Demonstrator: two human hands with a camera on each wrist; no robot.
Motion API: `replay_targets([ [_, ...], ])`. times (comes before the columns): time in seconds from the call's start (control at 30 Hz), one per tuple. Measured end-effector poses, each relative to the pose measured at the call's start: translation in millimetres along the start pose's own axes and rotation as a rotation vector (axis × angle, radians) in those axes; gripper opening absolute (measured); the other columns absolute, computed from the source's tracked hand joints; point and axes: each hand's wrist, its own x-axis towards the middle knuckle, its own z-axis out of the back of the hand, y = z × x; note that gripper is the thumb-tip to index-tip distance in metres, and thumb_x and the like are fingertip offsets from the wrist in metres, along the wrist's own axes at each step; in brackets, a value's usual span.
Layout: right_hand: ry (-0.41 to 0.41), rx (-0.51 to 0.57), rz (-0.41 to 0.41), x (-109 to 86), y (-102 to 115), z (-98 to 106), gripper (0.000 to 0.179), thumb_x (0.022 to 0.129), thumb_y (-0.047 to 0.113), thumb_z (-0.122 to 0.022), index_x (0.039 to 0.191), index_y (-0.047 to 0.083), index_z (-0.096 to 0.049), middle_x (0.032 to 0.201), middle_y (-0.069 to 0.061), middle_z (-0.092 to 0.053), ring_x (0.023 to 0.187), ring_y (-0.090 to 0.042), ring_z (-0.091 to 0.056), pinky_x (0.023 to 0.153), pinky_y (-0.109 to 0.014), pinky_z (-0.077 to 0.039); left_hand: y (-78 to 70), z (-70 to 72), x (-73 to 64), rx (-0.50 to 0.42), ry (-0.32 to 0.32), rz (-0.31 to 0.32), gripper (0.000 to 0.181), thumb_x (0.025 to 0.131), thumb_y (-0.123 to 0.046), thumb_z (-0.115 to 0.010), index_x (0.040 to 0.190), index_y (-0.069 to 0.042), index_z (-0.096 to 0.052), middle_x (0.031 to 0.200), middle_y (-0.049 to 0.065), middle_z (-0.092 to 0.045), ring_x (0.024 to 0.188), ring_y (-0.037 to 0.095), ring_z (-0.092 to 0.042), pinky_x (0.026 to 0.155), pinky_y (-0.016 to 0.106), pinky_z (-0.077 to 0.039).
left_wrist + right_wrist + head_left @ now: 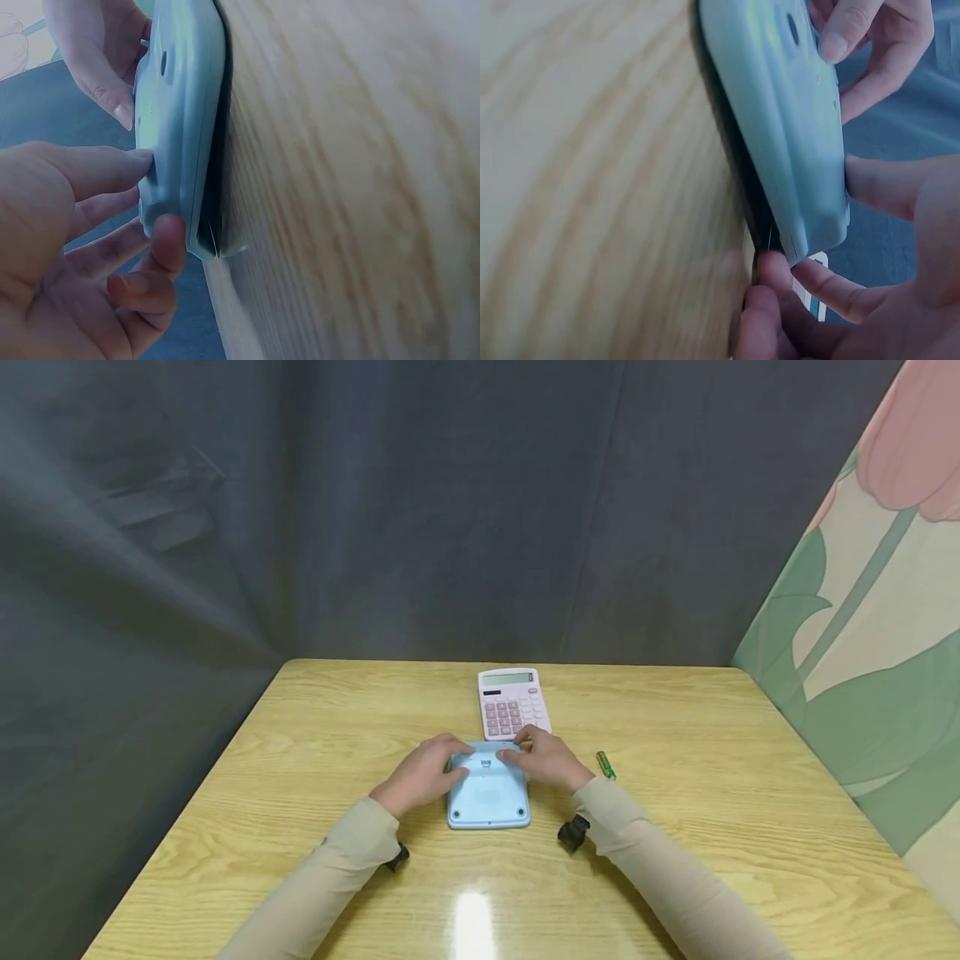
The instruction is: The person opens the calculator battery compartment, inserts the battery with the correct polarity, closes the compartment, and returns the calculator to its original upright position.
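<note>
A light blue calculator (489,800) lies back side up on the table, its rubber feet toward the near edge and a small latch near the far end. My left hand (427,770) grips its far left part, with the thumb on the back and fingertips at the edge in the left wrist view. At the far right corner, my right hand (550,760) holds it, thumb on the back and fingers (774,271) at the rim. A dark gap shows along the calculator's underside in both wrist views. Its keys are hidden.
Just beyond the blue calculator lies a pink calculator (507,708), keys up. A small green stick-like object (606,765) is on the wooden table (300,860), right of my right hand. Behind the table hangs a dark curtain (465,527).
</note>
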Motion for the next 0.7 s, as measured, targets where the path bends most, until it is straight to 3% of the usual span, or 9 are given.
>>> replay_targets([
  [0.13,0.022,0.012,0.006,-0.7,0.0,-2.7,0.047,0.096,0.044,-0.063,0.121,0.005,-0.057,0.126,-0.021,-0.062,0.105,-0.029,-0.061,0.084,-0.044,-0.052,0.5,-1.9,-0.9,0.032,0.015,0.015,0.035,0.097,-0.017,-0.068,0.129,-0.006,-0.065,0.128,0.009,-0.062,0.121,0.027,-0.058,0.105,0.044,-0.047],
  [0.47,0.033,0.080,-0.015,4.1,-0.5,-3.3,0.043,0.095,0.037,-0.067,0.120,0.003,-0.058,0.125,-0.018,-0.062,0.102,-0.025,-0.059,0.082,-0.038,-0.051,2.4,-3.3,1.1,0.137,0.031,-0.046,0.035,0.099,-0.019,-0.065,0.131,-0.006,-0.063,0.128,0.009,-0.060,0.116,0.025,-0.060,0.101,0.041,-0.050],
  [0.7,0.054,0.147,-0.042,6.5,-1.1,0.2,0.043,0.094,0.032,-0.070,0.120,0.002,-0.056,0.117,-0.016,-0.060,0.094,-0.025,-0.056,0.075,-0.034,-0.048,2.8,-3.1,-0.6,0.119,0.050,-0.053,0.038,0.100,-0.020,-0.063,0.137,-0.010,-0.062,0.122,0.008,-0.059,0.099,0.017,-0.059,0.086,0.035,-0.052],
])
